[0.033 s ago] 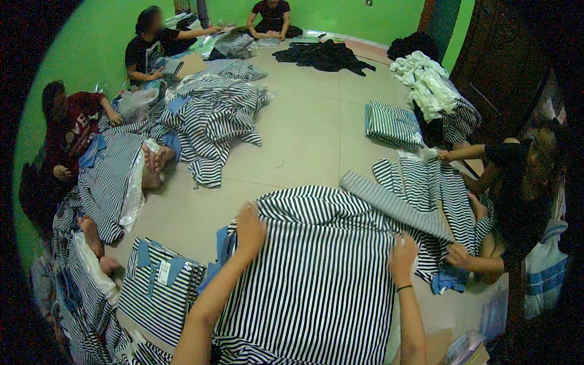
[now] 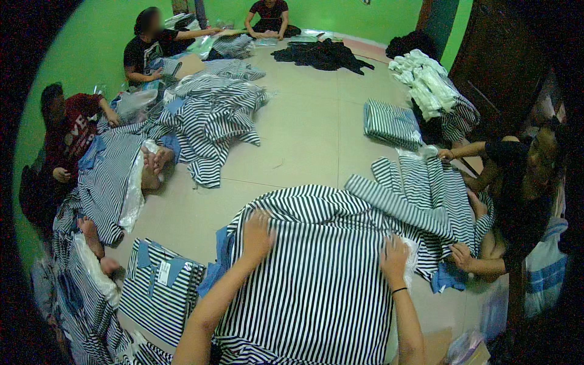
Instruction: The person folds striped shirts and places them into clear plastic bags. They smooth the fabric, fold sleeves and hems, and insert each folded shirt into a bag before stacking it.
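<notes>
A black-and-white striped garment (image 2: pixel 310 286) is spread in front of me, its upper part bunched along the far side. My left hand (image 2: pixel 258 236) rests on its upper left area, fingers stretched out. Near the upper right edge, my right hand (image 2: pixel 395 258) lies on the cloth with its fingers extended. A dark band circles my right wrist. Blue fabric (image 2: pixel 214 267) shows beyond the garment's left side, and a little white material (image 2: pixel 411 255) sticks out beside my right hand.
To my left lies a stack of folded striped shirts (image 2: pixel 159 291) with blue collars. At right, a co-worker's hand (image 2: pixel 463 258) touches a striped garment (image 2: pixel 420 213) that meets mine. Another folded stack (image 2: pixel 392 125) stands farther off, beside a white cloth pile (image 2: pixel 426 85). Co-workers sit along the left wall.
Both my hands have shifted inward over the garment, and their fingers now lie flatter on it. The co-worker's striped sleeve at right has dropped slightly.
</notes>
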The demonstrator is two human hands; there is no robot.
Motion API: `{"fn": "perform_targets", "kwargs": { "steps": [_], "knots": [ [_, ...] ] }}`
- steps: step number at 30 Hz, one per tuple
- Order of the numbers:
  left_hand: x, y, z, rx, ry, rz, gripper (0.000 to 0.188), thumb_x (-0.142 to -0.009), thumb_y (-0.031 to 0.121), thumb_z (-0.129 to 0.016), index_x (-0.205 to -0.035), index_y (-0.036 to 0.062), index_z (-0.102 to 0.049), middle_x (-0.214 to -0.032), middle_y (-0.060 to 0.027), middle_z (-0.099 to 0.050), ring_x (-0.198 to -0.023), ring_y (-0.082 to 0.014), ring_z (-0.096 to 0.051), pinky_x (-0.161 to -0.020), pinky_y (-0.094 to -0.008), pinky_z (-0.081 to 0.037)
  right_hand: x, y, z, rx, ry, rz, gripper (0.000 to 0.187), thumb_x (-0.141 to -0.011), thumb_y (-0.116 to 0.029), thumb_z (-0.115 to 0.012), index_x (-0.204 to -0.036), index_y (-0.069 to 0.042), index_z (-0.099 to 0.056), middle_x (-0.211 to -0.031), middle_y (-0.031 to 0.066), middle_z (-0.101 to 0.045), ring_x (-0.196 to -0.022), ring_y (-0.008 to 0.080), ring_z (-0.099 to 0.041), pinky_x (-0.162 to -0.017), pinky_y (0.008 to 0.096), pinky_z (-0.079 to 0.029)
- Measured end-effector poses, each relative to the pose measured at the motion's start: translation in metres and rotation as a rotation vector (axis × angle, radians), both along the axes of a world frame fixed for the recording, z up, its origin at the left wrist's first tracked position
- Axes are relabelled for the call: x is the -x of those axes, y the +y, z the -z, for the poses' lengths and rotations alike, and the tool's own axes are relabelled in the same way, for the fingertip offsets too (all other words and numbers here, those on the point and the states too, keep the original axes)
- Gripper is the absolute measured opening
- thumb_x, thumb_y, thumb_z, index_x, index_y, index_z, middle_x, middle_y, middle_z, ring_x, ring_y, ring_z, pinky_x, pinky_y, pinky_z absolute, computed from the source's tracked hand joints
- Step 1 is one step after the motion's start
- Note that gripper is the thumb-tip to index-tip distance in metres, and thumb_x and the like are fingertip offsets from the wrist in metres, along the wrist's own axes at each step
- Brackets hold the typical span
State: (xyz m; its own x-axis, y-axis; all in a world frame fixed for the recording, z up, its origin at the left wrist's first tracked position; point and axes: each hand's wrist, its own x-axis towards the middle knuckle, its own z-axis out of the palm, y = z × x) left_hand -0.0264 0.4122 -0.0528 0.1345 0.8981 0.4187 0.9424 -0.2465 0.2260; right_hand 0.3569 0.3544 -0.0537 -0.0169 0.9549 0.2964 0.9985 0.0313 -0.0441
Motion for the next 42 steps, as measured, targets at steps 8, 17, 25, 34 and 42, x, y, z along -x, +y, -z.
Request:
{"fn": "perform_targets", "kwargs": {
  "steps": [8,17,25,34,42],
  "knots": [
    [-0.009,-0.031,0.019,0.299,0.135,0.046,0.062,-0.072,0.043,-0.051,-0.123,0.0149,-0.032,-0.129,-0.0157,-0.024,-0.119,-0.0309,-0.022,-0.095,-0.0472,-0.016,0.02,-0.026,-0.014,0.29,0.299,0.066,0.063,-0.073,-0.027,-0.052,-0.127,-0.015,-0.022,-0.132,0.0132,-0.018,-0.12,0.0297,-0.021,-0.093,0.0558,-0.012],
    [-0.086,-0.252,0.003,0.32,-0.027,0.627,0.053,-0.078,0.032,-0.046,-0.125,0.0125,-0.03,-0.128,-0.0173,-0.025,-0.116,-0.0335,-0.026,-0.094,-0.0457,-0.02,-0.066,-0.278,-0.055,0.465,0.65,0.291,0.05,-0.068,-0.019,-0.057,-0.115,-0.007,-0.042,-0.123,0.0158,-0.034,-0.109,0.0304,-0.038,-0.092,0.0331,-0.031],
    [-0.094,-0.299,0.017,0.462,0.162,0.575,0.049,-0.08,0.032,-0.042,-0.125,0.0167,-0.029,-0.131,-0.0148,-0.022,-0.12,-0.0298,-0.022,-0.095,-0.0485,-0.016,-0.06,-0.409,0.015,0.404,0.066,0.472,0.053,-0.074,-0.019,-0.049,-0.119,0.003,-0.03,-0.123,0.0217,-0.031,-0.117,0.0346,-0.026,-0.097,0.0337,-0.022],
    [-0.104,-0.389,0.012,0.464,0.098,0.655,0.052,-0.073,0.022,-0.053,-0.12,0.012,-0.034,-0.123,-0.015,-0.033,-0.112,-0.0306,-0.033,-0.09,-0.0421,-0.027,-0.038,-0.416,0.015,0.399,0.236,0.443,0.044,-0.08,-0.01,-0.035,-0.124,-0.01,-0.028,-0.13,0.0139,-0.022,-0.119,0.0314,-0.021,-0.095,0.0461,-0.02],
    [-0.09,-0.39,0.02,0.475,0.03,0.764,0.054,-0.07,0.015,-0.053,-0.12,0.0101,-0.034,-0.122,-0.0167,-0.033,-0.11,-0.0322,-0.034,-0.09,-0.0417,-0.028,-0.034,-0.414,0.004,0.187,0.611,0.406,0.034,-0.077,-0.018,-0.042,-0.108,-0.005,-0.043,-0.118,0.018,-0.036,-0.109,0.0324,-0.034,-0.089,0.0329,-0.031]
  ]
}}
